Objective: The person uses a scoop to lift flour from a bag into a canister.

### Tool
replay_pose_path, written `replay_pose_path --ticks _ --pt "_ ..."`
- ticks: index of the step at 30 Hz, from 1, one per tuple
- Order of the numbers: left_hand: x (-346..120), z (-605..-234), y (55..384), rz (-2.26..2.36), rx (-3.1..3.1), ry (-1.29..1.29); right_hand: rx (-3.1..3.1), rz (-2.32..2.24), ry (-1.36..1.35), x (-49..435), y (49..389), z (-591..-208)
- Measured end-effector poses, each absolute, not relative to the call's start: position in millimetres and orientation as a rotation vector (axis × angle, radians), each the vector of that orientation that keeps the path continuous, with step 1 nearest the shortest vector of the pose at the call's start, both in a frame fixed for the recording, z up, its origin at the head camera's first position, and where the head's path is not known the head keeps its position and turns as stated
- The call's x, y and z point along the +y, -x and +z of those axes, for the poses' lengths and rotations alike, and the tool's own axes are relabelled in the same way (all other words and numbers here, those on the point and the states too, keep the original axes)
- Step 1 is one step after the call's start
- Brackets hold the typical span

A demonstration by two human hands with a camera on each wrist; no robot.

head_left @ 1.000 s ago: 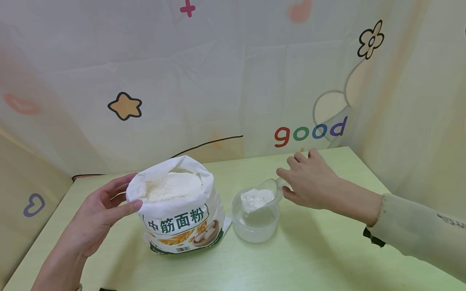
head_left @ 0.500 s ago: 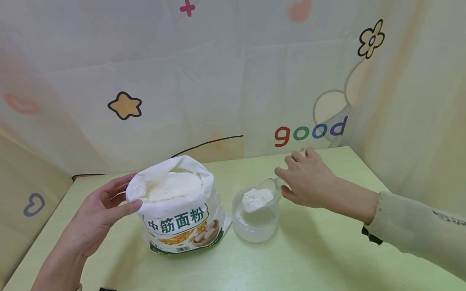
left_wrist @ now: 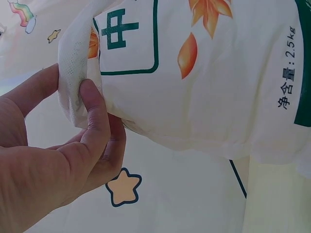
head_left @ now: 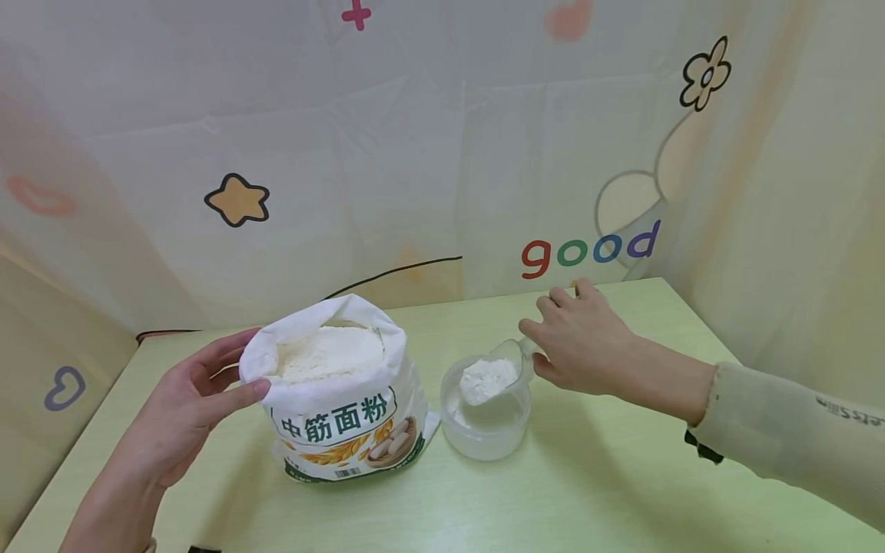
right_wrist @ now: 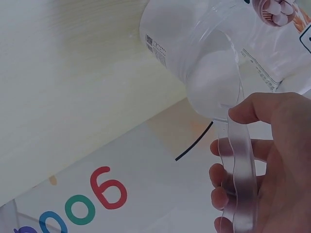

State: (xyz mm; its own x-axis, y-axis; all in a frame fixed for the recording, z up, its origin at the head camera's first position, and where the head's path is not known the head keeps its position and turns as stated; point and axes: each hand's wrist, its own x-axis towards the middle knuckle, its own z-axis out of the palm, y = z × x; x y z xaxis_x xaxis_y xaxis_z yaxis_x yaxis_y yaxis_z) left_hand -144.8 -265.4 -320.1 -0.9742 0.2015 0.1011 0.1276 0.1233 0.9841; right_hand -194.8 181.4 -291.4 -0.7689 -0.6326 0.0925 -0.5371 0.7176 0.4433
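An open flour bag (head_left: 346, 422), white with green print, stands upright with its rim folded outward and flour (head_left: 332, 353) showing inside. My left hand (head_left: 180, 407) pinches the left side of that folded rim; in the left wrist view the thumb and fingers lie on either side of the fold (left_wrist: 73, 92). A clear plastic scoop (head_left: 515, 353) is gripped by its ridged handle (right_wrist: 238, 170) in my right hand (head_left: 584, 338). Heaped white flour (head_left: 487, 380) fills the scoop, which tilts down to the left over a round translucent tub (head_left: 484, 445) beside the bag.
The pale green-yellow table (head_left: 553, 499) ends at a patterned curtain (head_left: 415, 153) close behind the bag and tub. Curtain folds also hang at the left and right sides. The tub sits right against the bag's lower right corner.
My right hand and the scoop have shifted very slightly left, and the flour end of the scoop sits a little less far down-left. The left hand and the bag have stayed still.
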Motion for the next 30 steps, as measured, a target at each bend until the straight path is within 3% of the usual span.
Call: replay_pose_path --ticks 30 --pt "-266 -321 145 2.018 2.308 -0.327 -2.626 -0.700 -0.943 168 196 -293"
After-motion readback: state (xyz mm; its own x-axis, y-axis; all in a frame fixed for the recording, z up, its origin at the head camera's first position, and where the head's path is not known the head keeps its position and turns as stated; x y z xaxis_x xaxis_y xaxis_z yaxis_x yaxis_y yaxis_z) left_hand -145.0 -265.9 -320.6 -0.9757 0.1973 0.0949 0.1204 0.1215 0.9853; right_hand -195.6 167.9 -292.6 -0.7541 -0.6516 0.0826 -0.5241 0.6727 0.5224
